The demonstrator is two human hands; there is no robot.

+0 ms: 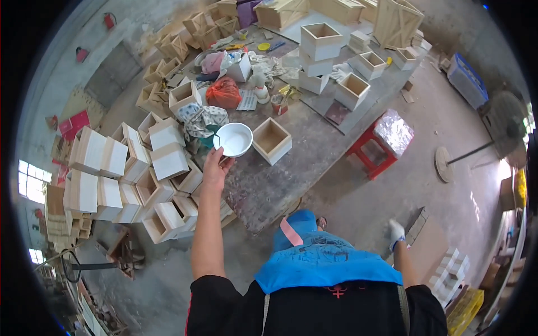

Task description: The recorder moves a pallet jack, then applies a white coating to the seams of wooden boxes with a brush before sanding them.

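My left hand (pixel 217 163) grips a white bowl (pixel 233 143) by its near-left side, above the edge of the grey worktable (pixel 269 201). An open wooden box (pixel 272 154) stands just right of the bowl. Behind the bowl lie a spotted cloth (pixel 202 117) and a red plastic bag (pixel 224 94). My right hand (pixel 397 231), in a white glove, hangs low at my right beside my blue apron (pixel 328 263). Its fingers are too blurred to tell whether they are open or closed.
Stacked wooden boxes (pixel 115 162) fill the left. More boxes (pixel 354 92), cloths and tools sit on the table's back part. A red stool (pixel 364 154) with a silvery top stands at the right, near a standing fan (pixel 501 126). Pale blocks (pixel 451 269) lie at lower right.
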